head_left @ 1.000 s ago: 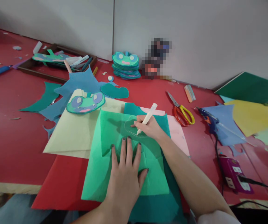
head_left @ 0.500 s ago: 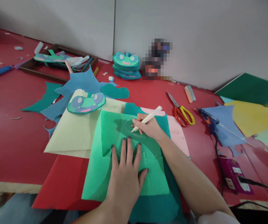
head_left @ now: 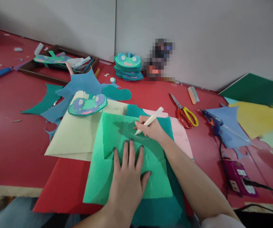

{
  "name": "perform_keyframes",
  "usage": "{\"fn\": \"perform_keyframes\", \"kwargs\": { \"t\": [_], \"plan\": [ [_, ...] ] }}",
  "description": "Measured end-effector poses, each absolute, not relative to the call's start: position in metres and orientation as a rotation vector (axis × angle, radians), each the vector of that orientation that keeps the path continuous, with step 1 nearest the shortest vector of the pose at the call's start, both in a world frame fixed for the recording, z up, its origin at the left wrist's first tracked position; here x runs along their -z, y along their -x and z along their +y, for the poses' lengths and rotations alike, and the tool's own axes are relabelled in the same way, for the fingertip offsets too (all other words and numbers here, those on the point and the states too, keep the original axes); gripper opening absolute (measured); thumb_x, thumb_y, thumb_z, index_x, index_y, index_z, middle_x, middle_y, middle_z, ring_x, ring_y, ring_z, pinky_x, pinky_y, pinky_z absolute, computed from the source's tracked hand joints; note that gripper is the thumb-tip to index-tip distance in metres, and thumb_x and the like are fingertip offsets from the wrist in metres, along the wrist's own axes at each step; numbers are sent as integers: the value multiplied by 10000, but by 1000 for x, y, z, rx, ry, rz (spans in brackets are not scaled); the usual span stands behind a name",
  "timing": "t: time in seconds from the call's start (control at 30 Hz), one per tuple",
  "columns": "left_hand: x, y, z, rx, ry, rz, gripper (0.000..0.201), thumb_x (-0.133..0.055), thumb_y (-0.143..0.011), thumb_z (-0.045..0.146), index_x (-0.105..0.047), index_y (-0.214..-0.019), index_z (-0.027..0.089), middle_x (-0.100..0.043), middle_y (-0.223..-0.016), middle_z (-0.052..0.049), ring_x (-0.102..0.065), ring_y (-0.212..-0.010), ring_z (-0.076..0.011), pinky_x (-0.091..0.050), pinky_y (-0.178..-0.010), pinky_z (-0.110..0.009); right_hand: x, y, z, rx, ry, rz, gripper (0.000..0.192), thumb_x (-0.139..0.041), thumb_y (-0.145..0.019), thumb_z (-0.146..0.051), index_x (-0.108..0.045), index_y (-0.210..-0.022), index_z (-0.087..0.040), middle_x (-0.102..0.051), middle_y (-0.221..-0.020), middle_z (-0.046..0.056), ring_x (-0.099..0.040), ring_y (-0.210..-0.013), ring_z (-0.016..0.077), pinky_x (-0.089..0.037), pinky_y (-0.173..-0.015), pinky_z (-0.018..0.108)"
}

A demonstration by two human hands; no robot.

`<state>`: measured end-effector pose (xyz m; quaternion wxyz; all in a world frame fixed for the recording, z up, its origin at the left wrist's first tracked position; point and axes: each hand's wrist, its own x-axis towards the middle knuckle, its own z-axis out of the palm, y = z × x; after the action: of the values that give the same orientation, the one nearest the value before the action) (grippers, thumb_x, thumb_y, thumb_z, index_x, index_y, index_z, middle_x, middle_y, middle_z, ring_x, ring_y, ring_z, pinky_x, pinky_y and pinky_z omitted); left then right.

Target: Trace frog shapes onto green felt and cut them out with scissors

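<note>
My left hand [head_left: 128,175] lies flat with fingers spread on a bright green felt sheet [head_left: 96,183]. In my right hand [head_left: 152,128] is a white marker pen [head_left: 152,116], its tip touching the green felt beyond my left fingertips. A pale curved outline shows on the felt around the pen tip. Under the green sheet lie a teal sheet [head_left: 160,212], a pink sheet [head_left: 180,136] and a cream sheet [head_left: 67,139]. On the cream sheet, to the left, rests a green and blue felt face [head_left: 87,105] with round eyes.
Red-and-yellow scissors [head_left: 186,115] and a blue glue gun [head_left: 212,122] lie to the right, near a purple power strip [head_left: 239,177]. At the back stand a stack of felt faces [head_left: 128,68] and a wooden tray [head_left: 35,76] of markers. Blue felt scraps [head_left: 79,84] lie left.
The marker tip has shifted slightly to the right on the green felt. My left hand stays in place, pressed flat on the sheet.
</note>
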<state>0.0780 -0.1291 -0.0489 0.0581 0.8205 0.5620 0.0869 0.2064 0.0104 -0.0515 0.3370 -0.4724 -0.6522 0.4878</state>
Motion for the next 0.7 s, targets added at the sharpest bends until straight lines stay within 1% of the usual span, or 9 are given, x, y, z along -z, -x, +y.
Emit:
{"fn": "perform_keyframes", "kwargs": {
  "t": [0.13, 0.27, 0.5, 0.7],
  "plan": [
    [49, -78, -128, -262, -2487, 1697, 570, -267, -898, 468, -320, -1392, 189, -264, -1467, -184, -205, -1352, -349, -197, -1039, -626, 51, -207, 11, -1277, 1222, -1682, 349, -535, -701, -212, -252, -496, -203, -213, -509, -78, -275, -457, 61, -533, -646, 287],
    [49, -77, -127, -259, -2494, 1697, 562, -291, -896, 451, -314, -1394, 193, -260, -1470, -181, -205, -1353, -349, -212, -1034, -624, 51, -208, 11, -1328, 1187, -1648, 334, -512, -689, -179, -241, -495, -203, -205, -508, -80, -252, -457, 64, -531, -659, 292],
    [49, -77, -128, -254, -2498, 1699, 574, -272, -895, 478, -314, -1394, 197, -267, -1467, -182, -207, -1352, -348, -218, -1031, -626, 51, -208, 12, -1327, 1161, -1682, 332, -494, -686, -149, -224, -501, -205, -185, -494, -92, -226, -443, 56, -513, -649, 289],
    [49, -77, -128, -245, -2495, 1690, 576, -272, -897, 475, -296, -1401, 197, -251, -1473, -179, -180, -1360, -344, -200, -1038, -630, 54, -208, 12, -1254, 1236, -1715, 348, -525, -686, -175, -230, -505, -207, -192, -500, -89, -238, -450, 58, -467, -562, 256]
  ]
}}
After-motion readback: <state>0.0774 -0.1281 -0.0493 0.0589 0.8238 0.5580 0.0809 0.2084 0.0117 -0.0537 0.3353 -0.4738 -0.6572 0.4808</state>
